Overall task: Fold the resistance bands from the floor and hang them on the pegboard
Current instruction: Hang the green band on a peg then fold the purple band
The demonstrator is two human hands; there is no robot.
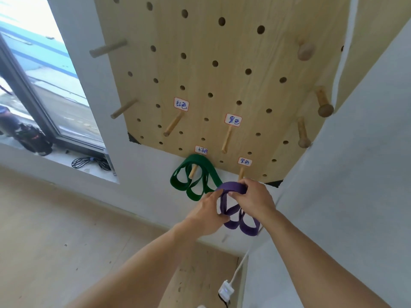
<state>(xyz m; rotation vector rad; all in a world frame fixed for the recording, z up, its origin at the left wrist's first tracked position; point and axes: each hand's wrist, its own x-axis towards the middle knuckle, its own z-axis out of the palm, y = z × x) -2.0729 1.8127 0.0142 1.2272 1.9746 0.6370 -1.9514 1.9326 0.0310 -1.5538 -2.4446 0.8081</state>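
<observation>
A wooden pegboard (218, 81) with labelled pegs hangs on the wall. A folded green band (195, 177) hangs from a lower peg (193, 171). Both hands hold a folded purple band (235, 210) just below the peg (241, 172) under the purple label. My right hand (252, 200) grips the band's top fold, which hides the peg's tip. My left hand (206, 215) pinches the band's left side. The purple loops dangle below my hands.
Two empty labelled pegs (173, 125) (226, 138) stick out higher up, with knobbed pegs (323, 102) at the right. A window (33, 74) and sill with cables (89, 162) lie left. A white cord and plug (226, 290) hang by the wall corner.
</observation>
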